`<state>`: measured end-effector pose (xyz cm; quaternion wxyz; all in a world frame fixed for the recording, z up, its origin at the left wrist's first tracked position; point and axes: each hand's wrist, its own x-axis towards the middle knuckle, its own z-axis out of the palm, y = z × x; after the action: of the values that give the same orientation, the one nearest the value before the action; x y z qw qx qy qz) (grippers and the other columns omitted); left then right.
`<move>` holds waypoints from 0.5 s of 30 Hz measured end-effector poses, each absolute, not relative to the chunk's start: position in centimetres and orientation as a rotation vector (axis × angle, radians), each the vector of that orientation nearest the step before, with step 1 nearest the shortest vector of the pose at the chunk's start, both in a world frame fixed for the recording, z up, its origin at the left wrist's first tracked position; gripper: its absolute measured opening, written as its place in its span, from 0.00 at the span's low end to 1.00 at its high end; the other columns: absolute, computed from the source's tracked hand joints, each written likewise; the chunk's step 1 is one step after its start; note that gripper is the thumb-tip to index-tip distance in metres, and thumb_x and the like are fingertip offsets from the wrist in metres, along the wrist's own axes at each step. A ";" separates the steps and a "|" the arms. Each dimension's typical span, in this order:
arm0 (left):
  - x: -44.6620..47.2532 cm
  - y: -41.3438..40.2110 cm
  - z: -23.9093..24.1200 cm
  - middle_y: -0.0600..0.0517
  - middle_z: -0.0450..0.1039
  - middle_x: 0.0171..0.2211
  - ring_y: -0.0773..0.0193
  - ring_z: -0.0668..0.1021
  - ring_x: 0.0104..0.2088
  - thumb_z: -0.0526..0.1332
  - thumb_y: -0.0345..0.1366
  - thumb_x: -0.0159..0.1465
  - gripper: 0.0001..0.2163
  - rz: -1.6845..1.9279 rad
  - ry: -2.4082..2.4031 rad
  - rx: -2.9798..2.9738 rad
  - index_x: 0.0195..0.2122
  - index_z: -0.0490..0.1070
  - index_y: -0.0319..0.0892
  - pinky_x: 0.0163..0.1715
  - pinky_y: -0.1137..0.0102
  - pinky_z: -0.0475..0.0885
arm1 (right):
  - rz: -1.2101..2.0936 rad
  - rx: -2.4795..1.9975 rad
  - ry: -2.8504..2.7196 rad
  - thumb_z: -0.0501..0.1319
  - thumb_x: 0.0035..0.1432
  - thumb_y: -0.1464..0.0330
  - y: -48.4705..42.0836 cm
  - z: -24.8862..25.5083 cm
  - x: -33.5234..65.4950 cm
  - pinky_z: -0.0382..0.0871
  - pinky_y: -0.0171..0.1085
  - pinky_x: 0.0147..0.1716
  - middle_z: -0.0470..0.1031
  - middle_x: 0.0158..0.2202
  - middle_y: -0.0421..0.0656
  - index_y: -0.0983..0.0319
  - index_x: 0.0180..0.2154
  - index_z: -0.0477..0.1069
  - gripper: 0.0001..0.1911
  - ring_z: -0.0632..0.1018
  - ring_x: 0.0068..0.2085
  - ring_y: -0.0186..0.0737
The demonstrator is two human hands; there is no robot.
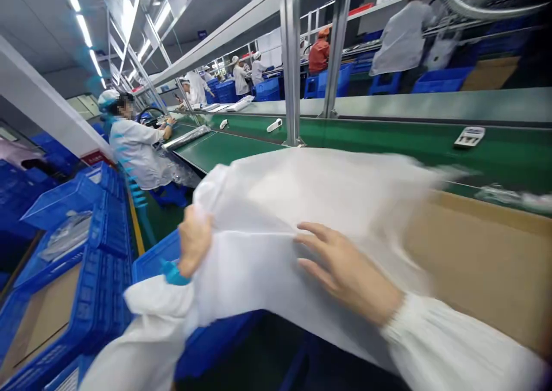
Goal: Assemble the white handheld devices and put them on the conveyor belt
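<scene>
A large, thin white sheet (250, 270), partly see-through and blurred at its right side, spreads out in front of me. My left hand (195, 240), with a blue band at its wrist, is closed around the sheet's bunched left edge. Across the middle of the sheet reaches my right hand (340, 267), its fingers apart and stretched to the left. It lies over or just against the sheet; whether it touches I cannot tell. To the right, a brown cardboard surface (487, 259) shows from under the sheet.
Behind the sheet runs a green conveyor belt (371, 138) carrying a small white device (470, 137) and a white handheld device (274, 125). A metal post (291, 63) rises beside it. Blue crates (103, 287) stack at left. A co-worker (138, 144) sits at the belt.
</scene>
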<state>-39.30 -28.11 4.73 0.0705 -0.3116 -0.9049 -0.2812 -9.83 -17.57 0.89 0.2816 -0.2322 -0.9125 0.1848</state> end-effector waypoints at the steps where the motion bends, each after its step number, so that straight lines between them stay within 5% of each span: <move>1: -42.5 -30.0 4.2 0.37 0.74 0.47 0.42 0.76 0.50 0.55 0.40 0.66 0.22 -0.770 -2.752 -0.818 0.58 0.62 0.34 0.48 0.51 0.70 | 0.446 -0.597 -2.512 0.58 0.64 0.63 -17.2 0.0 -12.6 0.68 0.51 0.58 0.68 0.61 0.44 0.54 0.53 0.70 0.17 0.72 0.59 0.49; 7: -53.3 -38.8 -0.2 0.34 0.74 0.43 0.29 0.75 0.48 0.53 0.41 0.63 0.25 -0.395 -2.897 -0.450 0.57 0.60 0.27 0.41 0.42 0.68 | 0.338 -0.479 -2.819 0.63 0.58 0.71 -17.1 -5.1 -24.3 0.52 0.58 0.66 0.58 0.68 0.48 0.61 0.59 0.66 0.27 0.57 0.69 0.54; 11: -55.4 -39.6 -3.3 0.29 0.72 0.47 0.29 0.75 0.49 0.53 0.38 0.62 0.26 -0.327 -2.887 -0.397 0.58 0.58 0.26 0.42 0.41 0.69 | 0.418 -0.524 -2.651 0.57 0.62 0.71 -19.4 -5.5 -23.6 0.50 0.59 0.67 0.61 0.67 0.45 0.58 0.57 0.67 0.22 0.59 0.68 0.52; 13: -54.6 -39.1 -4.5 0.22 0.58 0.60 0.25 0.66 0.59 0.53 0.43 0.63 0.33 -0.332 -2.787 -0.433 0.64 0.49 0.23 0.50 0.36 0.62 | 0.541 -0.612 -2.547 0.52 0.65 0.70 -21.1 -6.1 -19.9 0.53 0.54 0.68 0.64 0.64 0.43 0.54 0.56 0.68 0.19 0.64 0.65 0.45; 15: -52.6 -38.0 -6.1 0.26 0.43 0.68 0.32 0.54 0.67 0.52 0.50 0.65 0.39 -0.344 -2.670 -0.594 0.68 0.41 0.26 0.60 0.40 0.52 | 0.696 -0.770 -2.472 0.49 0.67 0.68 -23.0 -8.3 -14.2 0.54 0.51 0.69 0.67 0.62 0.39 0.47 0.55 0.68 0.19 0.69 0.62 0.41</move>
<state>-52.60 -38.03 -6.08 0.1913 -0.2114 -0.9506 -0.1224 -14.17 -23.03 -8.26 0.2283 -0.2795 -0.8977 0.2527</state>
